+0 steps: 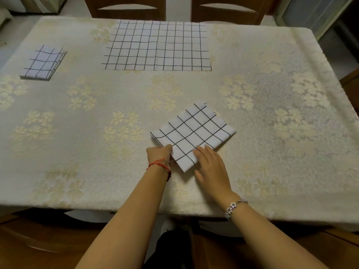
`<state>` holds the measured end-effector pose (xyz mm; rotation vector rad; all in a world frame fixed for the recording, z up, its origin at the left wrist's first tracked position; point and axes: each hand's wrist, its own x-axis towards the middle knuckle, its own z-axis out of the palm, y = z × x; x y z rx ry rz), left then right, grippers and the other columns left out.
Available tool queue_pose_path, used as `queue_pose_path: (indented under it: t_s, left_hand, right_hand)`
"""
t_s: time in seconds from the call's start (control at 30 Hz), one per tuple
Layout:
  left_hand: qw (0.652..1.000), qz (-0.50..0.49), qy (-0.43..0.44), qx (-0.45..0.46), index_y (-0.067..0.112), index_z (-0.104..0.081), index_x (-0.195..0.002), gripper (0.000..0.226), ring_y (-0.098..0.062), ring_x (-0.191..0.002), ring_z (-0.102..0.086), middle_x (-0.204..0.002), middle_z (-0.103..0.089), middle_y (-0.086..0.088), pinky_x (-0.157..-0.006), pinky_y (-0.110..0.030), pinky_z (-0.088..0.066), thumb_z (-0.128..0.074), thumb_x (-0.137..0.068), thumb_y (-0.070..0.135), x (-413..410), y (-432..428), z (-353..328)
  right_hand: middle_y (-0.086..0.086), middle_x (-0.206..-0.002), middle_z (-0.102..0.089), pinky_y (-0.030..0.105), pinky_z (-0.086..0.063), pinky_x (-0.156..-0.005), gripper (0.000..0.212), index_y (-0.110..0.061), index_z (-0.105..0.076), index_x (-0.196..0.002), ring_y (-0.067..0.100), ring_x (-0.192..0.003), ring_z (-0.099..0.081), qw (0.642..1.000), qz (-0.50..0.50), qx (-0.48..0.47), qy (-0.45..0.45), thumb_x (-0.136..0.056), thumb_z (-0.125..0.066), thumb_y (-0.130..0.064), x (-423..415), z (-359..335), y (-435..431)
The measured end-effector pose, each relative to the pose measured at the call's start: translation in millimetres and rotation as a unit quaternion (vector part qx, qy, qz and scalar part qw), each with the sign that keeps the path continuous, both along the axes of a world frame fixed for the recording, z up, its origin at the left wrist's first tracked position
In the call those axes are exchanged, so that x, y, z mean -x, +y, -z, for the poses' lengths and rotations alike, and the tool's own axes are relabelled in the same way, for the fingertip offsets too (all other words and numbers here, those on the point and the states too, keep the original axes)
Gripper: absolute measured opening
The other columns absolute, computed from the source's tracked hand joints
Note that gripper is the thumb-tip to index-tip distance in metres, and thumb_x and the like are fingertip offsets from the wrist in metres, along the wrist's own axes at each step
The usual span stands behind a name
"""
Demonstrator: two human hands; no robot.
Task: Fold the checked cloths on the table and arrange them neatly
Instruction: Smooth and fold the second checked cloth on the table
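Left hand (159,154): curled shut on the near-left edge of the folded cloth (194,135); the edge is pinched between thumb and fingers. A red string (158,164) is worn at its wrist.
Right hand (210,166): laid flat and open, nothing gripped; its fingertips (200,150) are pressed on the near edge of the same cloth. A silver bracelet (234,207) is worn at its wrist.
Folded cloth: held between the two hands, lying flat on the tabletop (97,113), turned at an angle so one corner points back toward the person between the hands.
Spread cloth (158,46): laid out wide and flat, well beyond both hands, at the far edge of the tabletop.
Small folded cloth (43,63): set down far off to the left of the left hand and beyond it, apart from the other two.
Tabletop: covered by a cream cover with a pale flower pattern.
Chairs (126,6): two wooden backs are seen past the far edge.
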<state>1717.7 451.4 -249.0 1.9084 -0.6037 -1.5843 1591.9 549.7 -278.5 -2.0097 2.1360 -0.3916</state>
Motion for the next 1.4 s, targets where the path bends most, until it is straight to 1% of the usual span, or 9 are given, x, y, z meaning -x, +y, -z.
queue_pose_path:
  t_s: [0.17,0.37,0.5,0.7,0.83,0.93,1.07,1.27,1.4]
  left_hand:
    - [0.976,0.070,0.169,-0.122,0.003,-0.052,-0.072,0.016,-0.020,-0.070,-0.057,-0.080,-0.057,-0.012,-0.054,-0.036,-0.058,-0.056,-0.086,-0.003,10.7,12.5,-24.4]
    - [0.962,0.118,0.209,-0.132,0.002,-0.053,-0.076,0.012,-0.023,-0.071,-0.062,-0.079,-0.060,-0.014,-0.055,-0.040,-0.059,-0.057,-0.085,-0.004,11.8,19.4,-24.9]
    - [0.938,0.246,0.216,-0.113,0.008,-0.061,-0.087,0.004,-0.026,-0.089,-0.068,-0.099,-0.070,-0.012,-0.078,-0.042,-0.057,-0.063,-0.084,0.008,5.1,22.2,-23.7]
    - [0.927,0.373,0.007,0.036,0.007,-0.048,-0.112,0.032,-0.019,-0.077,-0.061,-0.092,-0.056,-0.009,-0.060,-0.026,-0.056,-0.058,-0.084,-0.006,-6.3,10.8,-17.0]
    - [0.895,0.382,-0.134,0.189,0.016,-0.035,-0.139,0.073,-0.025,-0.114,-0.045,-0.125,-0.040,-0.011,-0.091,-0.032,-0.043,-0.070,-0.077,0.002,-1.2,-2.4,-5.7]
    - [0.870,0.411,-0.113,0.248,0.022,-0.056,-0.117,0.046,-0.020,-0.117,-0.044,-0.124,-0.046,-0.005,-0.102,-0.033,-0.038,-0.075,-0.075,0.018,5.5,-5.0,-2.7]
    - [0.895,0.377,-0.039,0.237,0.014,-0.064,-0.099,0.014,-0.015,-0.093,-0.058,-0.095,-0.064,0.000,-0.081,-0.021,-0.047,-0.063,-0.086,0.010,17.5,-4.5,-2.5]
    - [0.915,0.339,-0.032,0.216,0.006,-0.062,-0.099,0.012,-0.023,-0.090,-0.059,-0.098,-0.065,-0.014,-0.082,-0.035,-0.052,-0.056,-0.091,0.011,30.5,-8.0,3.9]
    - [0.920,0.331,-0.032,0.208,0.009,-0.059,-0.098,0.009,-0.026,-0.084,-0.058,-0.094,-0.062,-0.010,-0.061,-0.033,-0.052,-0.051,-0.093,0.010,40.5,-12.4,5.6]
  right_hand:
    - [0.013,-0.132,-0.054,0.043,-0.027,-0.110,0.069,-0.007,-0.050,-0.131,0.032,-0.126,-0.048,0.994,0.090,0.035,-0.043,-0.067,-0.063,0.016,11.8,0.0,6.7]
    - [0.013,-0.125,-0.060,0.033,-0.035,-0.104,0.052,-0.004,-0.057,-0.125,0.031,-0.123,-0.050,0.983,0.148,0.038,-0.102,-0.080,-0.046,0.019,28.2,0.4,12.3]
    - [0.011,-0.120,-0.063,0.026,-0.037,-0.097,0.050,-0.005,-0.061,-0.120,0.026,-0.114,-0.056,0.973,0.171,0.027,-0.150,-0.081,-0.040,0.018,38.3,-4.0,18.4]
    - [0.007,-0.097,-0.067,0.026,-0.048,-0.077,0.043,-0.013,-0.066,-0.113,0.022,-0.090,-0.060,0.954,0.192,-0.009,-0.229,-0.085,-0.045,0.012,55.4,-9.4,27.7]
    - [0.007,-0.077,-0.066,0.030,-0.046,-0.060,0.015,-0.008,-0.068,-0.095,0.023,-0.070,-0.059,0.937,0.208,-0.006,-0.280,-0.090,-0.054,-0.006,66.3,-17.7,31.7]
    - [0.013,-0.081,-0.068,0.040,-0.051,-0.066,0.014,-0.007,-0.066,-0.089,0.028,-0.075,-0.062,0.922,0.226,-0.013,-0.313,-0.092,-0.054,-0.013,71.2,-23.4,32.5]
    - [0.011,-0.062,-0.052,0.028,-0.033,-0.052,0.021,-0.012,-0.050,-0.070,0.014,-0.056,-0.040,0.894,0.265,-0.031,-0.361,-0.092,-0.052,-0.013,75.7,-25.1,27.0]
    - [0.008,-0.058,-0.043,0.027,-0.025,-0.047,0.022,-0.007,-0.046,-0.073,0.013,-0.050,-0.031,0.892,0.289,-0.014,-0.348,-0.094,-0.046,-0.015,81.0,-22.2,15.5]
    - [-0.001,-0.055,-0.043,0.021,-0.024,-0.044,0.022,-0.010,-0.050,-0.077,0.010,-0.047,-0.031,0.891,0.310,-0.008,-0.330,-0.097,-0.044,-0.018,83.0,-17.9,6.7]
